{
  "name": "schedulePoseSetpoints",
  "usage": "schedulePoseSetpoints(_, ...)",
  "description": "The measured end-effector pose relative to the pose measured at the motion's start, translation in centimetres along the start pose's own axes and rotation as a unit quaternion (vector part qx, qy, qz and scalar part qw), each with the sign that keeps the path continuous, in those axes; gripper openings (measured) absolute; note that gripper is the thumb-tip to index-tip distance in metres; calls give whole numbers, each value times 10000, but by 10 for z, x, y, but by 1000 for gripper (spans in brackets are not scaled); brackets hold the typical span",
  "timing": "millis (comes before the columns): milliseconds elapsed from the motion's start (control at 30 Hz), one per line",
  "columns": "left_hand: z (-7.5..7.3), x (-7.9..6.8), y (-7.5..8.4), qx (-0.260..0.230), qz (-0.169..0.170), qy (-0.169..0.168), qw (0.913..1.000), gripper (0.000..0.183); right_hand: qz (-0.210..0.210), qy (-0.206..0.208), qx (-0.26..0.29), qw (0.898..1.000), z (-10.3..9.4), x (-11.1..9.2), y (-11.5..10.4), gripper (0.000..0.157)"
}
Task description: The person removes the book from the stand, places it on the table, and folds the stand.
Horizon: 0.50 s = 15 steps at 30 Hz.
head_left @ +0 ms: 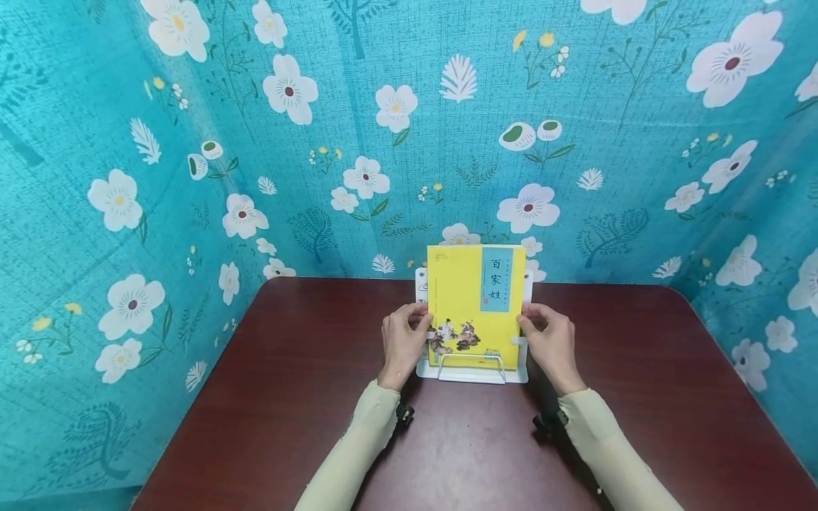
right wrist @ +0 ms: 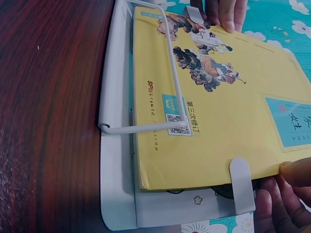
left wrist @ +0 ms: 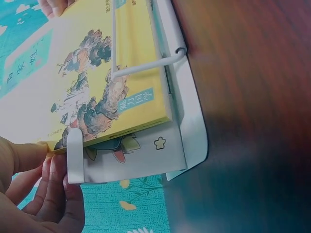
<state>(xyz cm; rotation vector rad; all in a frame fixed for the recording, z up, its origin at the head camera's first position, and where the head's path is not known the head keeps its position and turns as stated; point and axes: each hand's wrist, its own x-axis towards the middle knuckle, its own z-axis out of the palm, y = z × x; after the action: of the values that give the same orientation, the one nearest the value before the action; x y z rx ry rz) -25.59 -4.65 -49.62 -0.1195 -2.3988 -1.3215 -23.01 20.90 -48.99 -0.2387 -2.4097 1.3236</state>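
Observation:
A yellow book [head_left: 463, 298] with a blue title panel stands upright, leaning back on a white book stand [head_left: 422, 368]. The stand's wire bar [right wrist: 176, 73] crosses the lower front of the cover. White side clips [left wrist: 75, 150] overlap the book's edges. At the book's left edge my left hand [head_left: 402, 337] pinches it, thumb on the cover side and fingers behind. My right hand [head_left: 553, 345] grips the right edge in the same way, its thumb [right wrist: 296, 172] just above a clip. Most of the stand's printed back panel is hidden by the book.
The stand rests on a dark reddish-brown table [head_left: 307, 397] close to its far edge. A teal curtain [head_left: 396, 142] with white flowers hangs behind the table and along both sides. Dark devices [head_left: 551, 421] are strapped to both wrists.

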Motion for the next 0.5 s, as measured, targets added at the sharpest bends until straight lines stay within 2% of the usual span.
schedulePoseSetpoints(167,1,2,2,-67,104,85,9999,19,115,-68,70,9999,-2,3,-2,29)
schedulePoseSetpoints(333,1,1,1,-148,70,86,9998,21,308,-147,89,9994,-3,2,-4,29)
schedulePoseSetpoints(500,1,-1,0,-127,125,138,9997,22,280,-141,119,9994,-2,1,-4,26)
